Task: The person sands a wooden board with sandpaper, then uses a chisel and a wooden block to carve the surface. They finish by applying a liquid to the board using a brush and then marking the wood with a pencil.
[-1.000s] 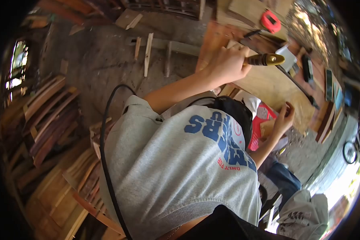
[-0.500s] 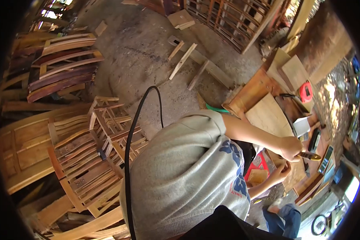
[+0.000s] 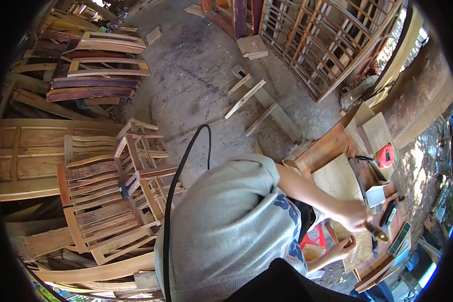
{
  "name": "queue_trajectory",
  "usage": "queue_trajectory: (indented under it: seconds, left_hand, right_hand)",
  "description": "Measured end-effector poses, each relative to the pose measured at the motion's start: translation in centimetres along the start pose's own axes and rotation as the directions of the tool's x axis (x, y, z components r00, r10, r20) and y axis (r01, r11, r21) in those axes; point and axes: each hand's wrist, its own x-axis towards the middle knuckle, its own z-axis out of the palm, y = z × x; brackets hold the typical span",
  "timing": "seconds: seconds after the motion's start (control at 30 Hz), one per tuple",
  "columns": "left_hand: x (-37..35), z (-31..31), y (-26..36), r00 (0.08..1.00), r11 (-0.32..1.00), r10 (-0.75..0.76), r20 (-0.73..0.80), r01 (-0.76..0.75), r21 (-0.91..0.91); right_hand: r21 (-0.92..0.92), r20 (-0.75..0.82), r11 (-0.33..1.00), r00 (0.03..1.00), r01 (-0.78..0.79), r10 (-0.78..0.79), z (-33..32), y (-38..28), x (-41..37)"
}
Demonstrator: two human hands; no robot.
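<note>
My left hand [image 3: 356,215] is closed round a dark tool [image 3: 376,232] with a brass-coloured end, above the cluttered wooden workbench [image 3: 317,151]. Below and to its left, my right hand [image 3: 338,250] has curled fingers pressed together; whatever it holds is too small to make out. Next to the hands lies a pale wooden board [image 3: 340,181]. Further along the bench are a red tape measure [image 3: 385,156], a small white box [image 3: 375,196], a black object [image 3: 388,215] and a phone-like object [image 3: 399,238].
Slatted wooden chair frames [image 3: 100,201] and a panelled door [image 3: 35,156] stand at the left. Curved frames [image 3: 105,68] are stacked behind. Timber pieces [image 3: 272,113] lie on the floor, near a lattice frame [image 3: 327,45]. A black cable [image 3: 178,171] arches beside my grey shirt.
The whole view has shifted, so the bench and floor objects appear lower. My left hand and the tool have moved slightly away from my right hand, and the tool now points more downward.
</note>
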Motion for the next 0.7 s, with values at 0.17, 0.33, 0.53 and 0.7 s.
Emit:
queue_trajectory:
  seconds: [0.17,0.33,0.53,0.7]
  left_hand:
    - [2.2,2.5,0.0,0.997,0.993,0.077,0.011,-0.076,-0.094]
    - [-1.5,-6.3,-2.0,0.993,0.993,-0.113,0.015,0.113,0.044]
    - [-5.6,-13.2,-1.4,0.961,0.940,-0.276,-0.021,0.274,0.204]
    - [-2.7,-3.3,-1.2,1.000,1.000,0.002,-0.018,-0.002,0.025]
  right_hand:
    - [-0.052,-0.031,0.999,0.999,-0.014,0.012,0.2,0.7,0.2]
    - [0.026,-0.005,0.999,1.000,-0.024,0.024,0.1,0.2,0.1]
    - [0.062,0.022,0.998,1.000,-0.020,0.018,0.0,-0.1,-0.1]
    - [0.015,0.002,0.999,0.999,-0.038,0.038,-0.2,-1.4,-0.3]
